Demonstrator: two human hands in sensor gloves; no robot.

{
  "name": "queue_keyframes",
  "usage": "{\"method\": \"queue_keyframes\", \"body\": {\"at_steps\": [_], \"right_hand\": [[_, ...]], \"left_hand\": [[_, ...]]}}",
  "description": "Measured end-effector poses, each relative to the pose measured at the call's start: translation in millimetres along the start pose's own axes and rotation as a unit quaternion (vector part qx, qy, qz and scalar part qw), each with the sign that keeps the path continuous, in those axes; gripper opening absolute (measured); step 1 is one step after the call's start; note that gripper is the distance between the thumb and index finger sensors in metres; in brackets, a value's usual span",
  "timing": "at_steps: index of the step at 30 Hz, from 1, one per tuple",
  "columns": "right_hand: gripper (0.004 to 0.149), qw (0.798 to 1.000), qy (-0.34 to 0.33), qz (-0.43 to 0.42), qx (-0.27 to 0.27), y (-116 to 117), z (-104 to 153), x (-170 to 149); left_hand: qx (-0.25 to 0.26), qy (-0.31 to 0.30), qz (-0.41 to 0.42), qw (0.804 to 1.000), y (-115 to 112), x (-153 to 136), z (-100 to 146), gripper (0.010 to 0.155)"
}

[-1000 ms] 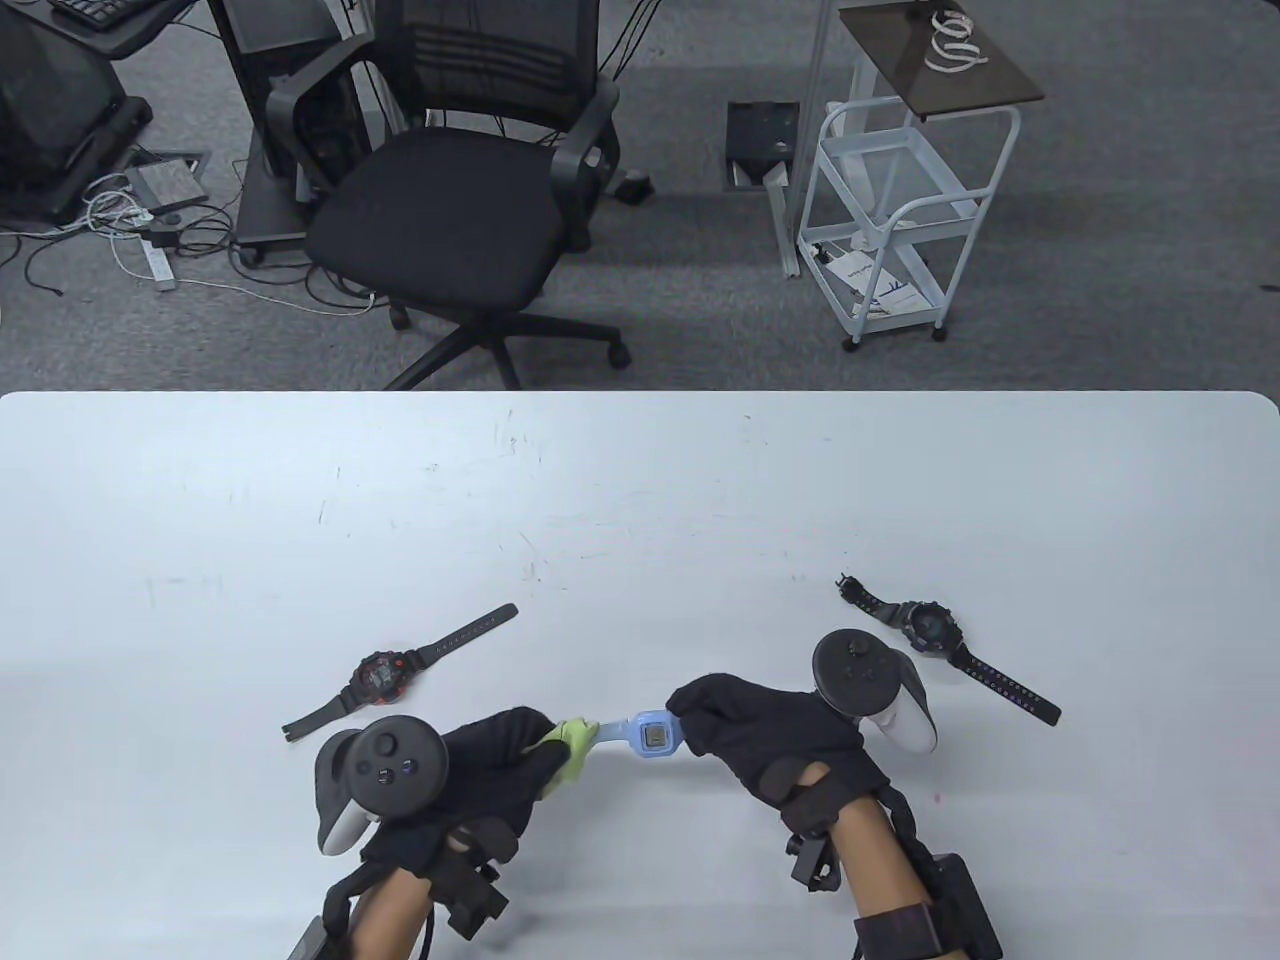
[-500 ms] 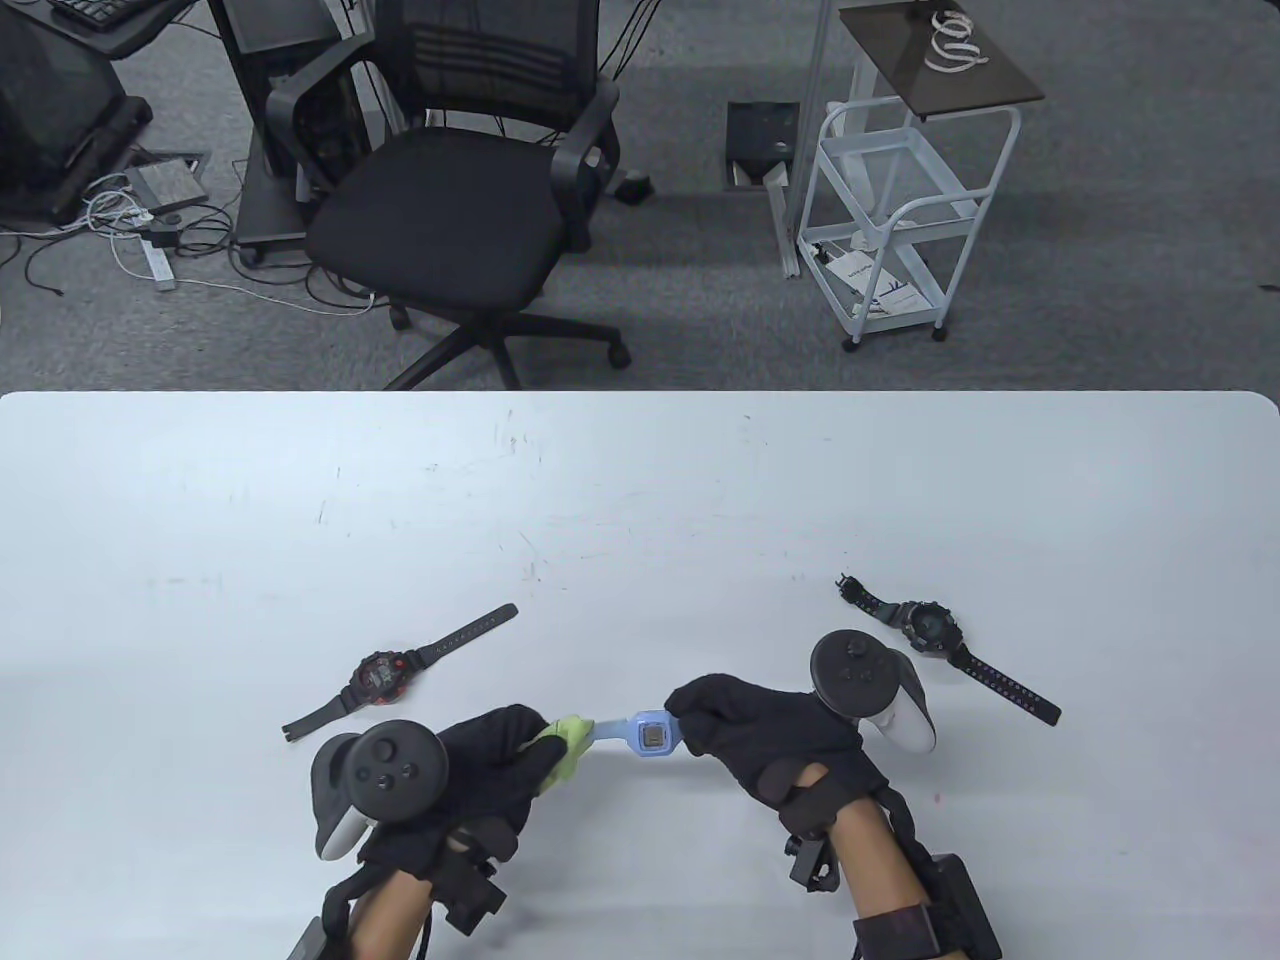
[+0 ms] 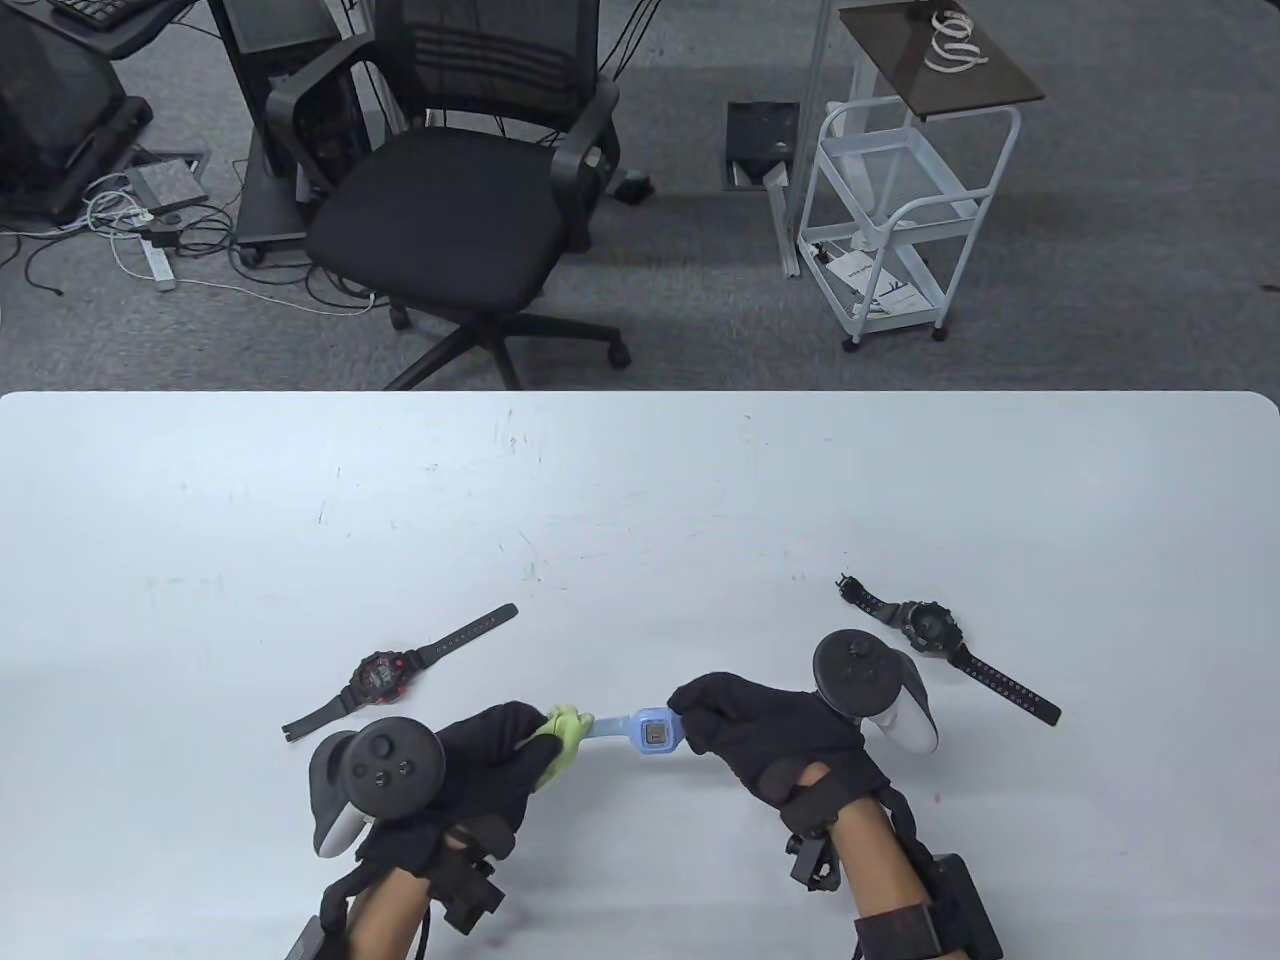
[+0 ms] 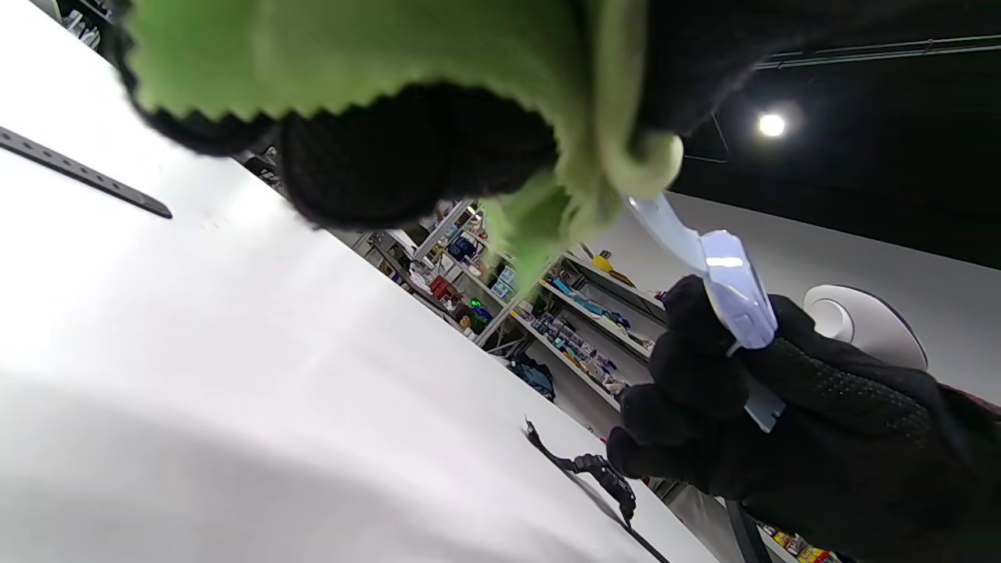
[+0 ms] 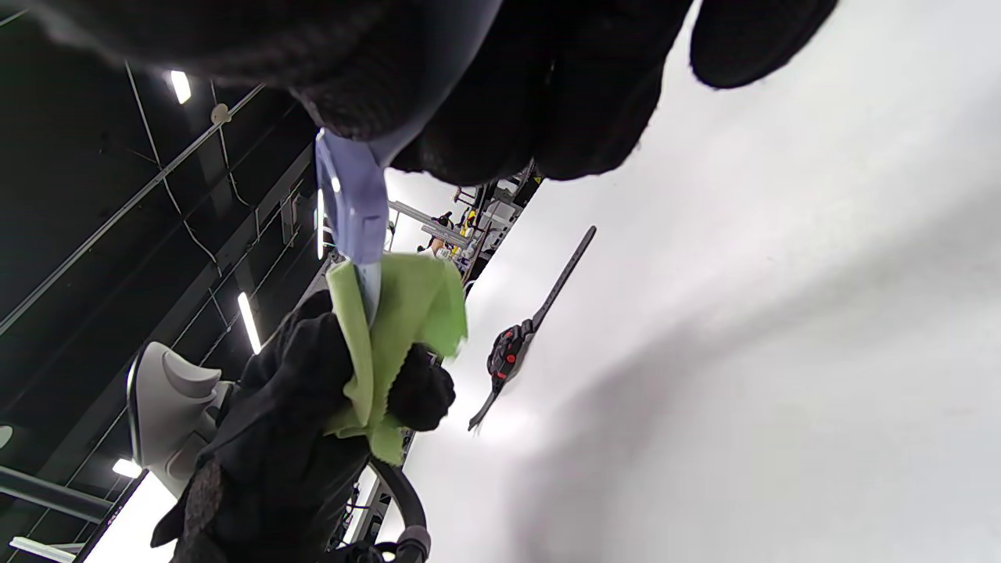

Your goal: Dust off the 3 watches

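- Progress looks partial from where I sit: the pale blue plastic digital watch (image 3: 652,735) is the one in hand, lifted off the white surface (image 3: 640,500) between both gloves; I judge its dusting under way, not finished.
- Two more lie flat on the surface: the black and red digital watch (image 3: 380,676) beyond my left hand, the dark grey watch with a dotted strap (image 3: 930,628) beyond my right; neither is being touched, and whether either has had its wipe I cannot tell.
- My left hand (image 3: 470,770) has its grip closed on a small lime green cleaning cloth (image 3: 562,735); the left wrist view shows the cloth folded over one end of the blue strap, fingers curled and pinching it there.
- My right hand (image 3: 760,725) has its grip clamped on the other strap, just beside the watch case; the fingers curl round it, steadying the watch.
- Remaining, by my reckoning: the rest of the blue watch, then whichever of the other two is undone.
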State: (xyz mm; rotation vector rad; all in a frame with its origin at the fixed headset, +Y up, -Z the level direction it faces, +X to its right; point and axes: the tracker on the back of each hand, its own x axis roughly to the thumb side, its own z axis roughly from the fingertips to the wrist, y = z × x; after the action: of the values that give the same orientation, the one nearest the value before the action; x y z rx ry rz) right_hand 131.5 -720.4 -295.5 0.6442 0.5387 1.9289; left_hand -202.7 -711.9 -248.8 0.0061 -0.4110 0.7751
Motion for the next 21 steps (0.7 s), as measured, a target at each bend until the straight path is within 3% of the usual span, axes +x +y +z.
{"method": "queue_keyframes", "body": {"at_steps": [10, 18, 21], "right_hand": [[0.047, 1.0, -0.003, -0.006, -0.001, 0.3, -0.1, 1.2], [0.047, 1.0, -0.008, -0.012, -0.005, -1.2, 0.7, 1.0], [0.047, 1.0, -0.006, -0.01, -0.006, -1.7, 1.0, 0.9]], "left_hand": [[0.047, -0.002, -0.019, 0.999, 5.7, 1.1, 3.7, 0.043], [0.011, -0.005, 0.008, 1.0, 1.5, -0.9, 0.7, 0.044], [0.025, -0.002, 0.001, 1.0, 3.2, -1.3, 1.9, 0.044]]}}
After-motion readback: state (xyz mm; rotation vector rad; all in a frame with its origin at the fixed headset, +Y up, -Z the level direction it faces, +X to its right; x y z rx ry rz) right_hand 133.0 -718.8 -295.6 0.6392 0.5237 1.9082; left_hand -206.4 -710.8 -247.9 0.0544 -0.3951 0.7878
